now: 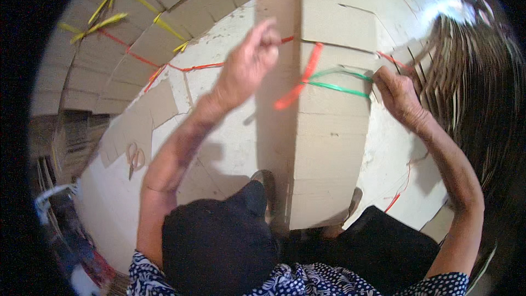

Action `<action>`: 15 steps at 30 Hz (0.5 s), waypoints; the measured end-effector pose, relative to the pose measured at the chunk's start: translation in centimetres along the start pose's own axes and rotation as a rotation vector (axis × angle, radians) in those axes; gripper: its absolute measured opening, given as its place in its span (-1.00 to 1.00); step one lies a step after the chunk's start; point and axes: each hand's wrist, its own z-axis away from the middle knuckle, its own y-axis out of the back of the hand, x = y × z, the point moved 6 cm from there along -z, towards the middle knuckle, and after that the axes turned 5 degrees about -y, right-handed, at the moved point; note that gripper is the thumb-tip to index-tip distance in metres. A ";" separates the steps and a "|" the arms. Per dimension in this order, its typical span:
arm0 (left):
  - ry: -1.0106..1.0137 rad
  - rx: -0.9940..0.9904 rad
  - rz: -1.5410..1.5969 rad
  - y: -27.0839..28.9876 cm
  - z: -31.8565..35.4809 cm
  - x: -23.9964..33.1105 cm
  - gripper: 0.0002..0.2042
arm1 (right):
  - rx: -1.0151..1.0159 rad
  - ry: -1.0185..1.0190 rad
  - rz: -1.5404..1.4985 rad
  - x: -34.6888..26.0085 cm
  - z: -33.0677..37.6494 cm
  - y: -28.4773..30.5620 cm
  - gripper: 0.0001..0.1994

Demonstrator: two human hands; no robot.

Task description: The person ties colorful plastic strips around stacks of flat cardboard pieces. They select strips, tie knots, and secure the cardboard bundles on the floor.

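Note:
A long stack of flattened cardboard (331, 148) stands in front of me, its plain side on the left. Across its top, a red plastic string (312, 63) meets a green plastic string (339, 87) in what looks like a knot. The green string runs in two strands toward the right edge. There my right hand (400, 96) is closed in a fist, with the upper strand leading to it. My left hand (246, 66) is raised left of the stack, somewhat blurred, its fingers loosely bent and apart; I see nothing in it.
Cardboard bundles (213, 3) with yellow ties (109, 3) lie at the far left, and a red string (203, 67) stretches from them toward the stack. Scissors (135, 159) rest on the floor at left. A tall pile of cardboard sheets (476, 87) stands at right.

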 end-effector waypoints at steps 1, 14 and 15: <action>-0.167 -0.057 -0.228 -0.2 -2.6 2.1 -0.44 | 0.060 0.044 -0.037 1.8 0.7 0.3 -0.90; -0.116 -0.384 -1.263 -12.8 -17.1 -1.5 -0.36 | 0.090 -0.586 -0.171 23.8 -5.9 -10.1 -0.80; -0.116 -0.395 -1.255 -12.9 -16.9 -1.5 -0.36 | 0.105 -0.638 -0.187 24.8 -6.4 -10.4 -0.80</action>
